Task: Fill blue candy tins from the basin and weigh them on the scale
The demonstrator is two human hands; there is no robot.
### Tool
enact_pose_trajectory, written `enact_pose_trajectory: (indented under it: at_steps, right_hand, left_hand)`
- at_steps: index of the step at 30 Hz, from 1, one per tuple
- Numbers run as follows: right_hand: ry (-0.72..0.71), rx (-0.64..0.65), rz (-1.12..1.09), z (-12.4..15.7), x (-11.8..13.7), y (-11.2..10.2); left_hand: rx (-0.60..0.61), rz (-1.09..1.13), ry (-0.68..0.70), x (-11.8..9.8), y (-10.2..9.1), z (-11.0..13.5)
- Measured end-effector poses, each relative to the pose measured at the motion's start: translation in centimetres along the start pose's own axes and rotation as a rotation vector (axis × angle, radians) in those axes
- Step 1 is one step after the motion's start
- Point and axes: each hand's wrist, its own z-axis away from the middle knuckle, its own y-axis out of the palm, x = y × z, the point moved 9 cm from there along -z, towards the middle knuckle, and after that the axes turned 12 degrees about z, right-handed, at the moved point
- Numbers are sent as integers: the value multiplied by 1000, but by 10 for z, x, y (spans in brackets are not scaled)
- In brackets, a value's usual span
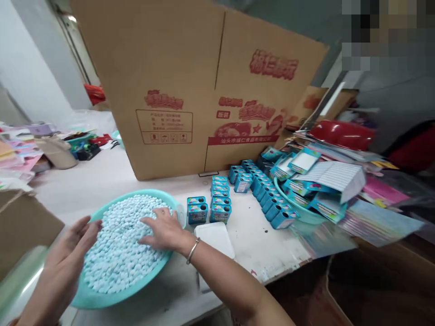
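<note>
A turquoise plastic basin (134,296) full of small pale-blue round pellets (118,253) stands at the table's front left. My right hand (165,232) reaches over the basin's right side, its fingers spread and touching the pellets. My left hand (70,249) is at the basin's left rim with its fingers stretched out; nothing shows in it. Just right of the basin, small blue printed boxes (220,213) stand in two short rows. A white flat plastic piece (215,237) lies in front of them, partly hidden by my right forearm.
A large cardboard carton (170,59) rises behind the basin. Farther right are a long row of blue boxes (267,194), a turquoise bowl (309,215) of flattened boxes and a red basin (341,134) on stacked papers. Another carton (23,222) borders the left side.
</note>
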Motion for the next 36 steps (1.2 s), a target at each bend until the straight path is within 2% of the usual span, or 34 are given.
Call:
enact_pose_trajectory:
  at_steps: [2, 4, 7, 10, 12, 14, 17, 20, 23, 26, 31, 36]
  right_hand:
    - [-38, 56, 165, 2, 2, 12]
    - [-47, 28, 173, 2, -1, 6]
    - [2, -77, 103, 2, -23, -28]
    - [176, -217, 61, 16, -71, -75]
    - [274, -277, 76, 32, -107, -102]
    - [335, -293, 112, 46, -143, -124]
    - [412, -272, 178, 55, -199, -148]
    - [488, -212, 249, 45, -254, -163]
    - [532, -110, 308, 24, -295, -163]
    - [516, 43, 344, 3, -316, -147]
    - [463, 210, 428, -10, -324, -121]
    - [483, 243, 518, 4, -327, -125]
  left_hand:
    - [31, 142, -122, 13, -1, 8]
    - [119, 268, -219, 18, 18, 25]
    - [338, 366, -380, 24, 74, 71]
    - [578, 432, -524, 31, 140, 122]
    - [672, 524, -628, 35, 181, 149]
    - [699, 677, -749, 37, 220, 165]
    - [639, 885, -904, 40, 273, 172]
    - [515, 960, -917, 42, 311, 165]
    - [429, 981, -850, 40, 338, 151]
    - [413, 978, -787, 39, 359, 136]
    - [344, 926, -677, 52, 373, 113]
    - [339, 859, -623, 58, 375, 108]
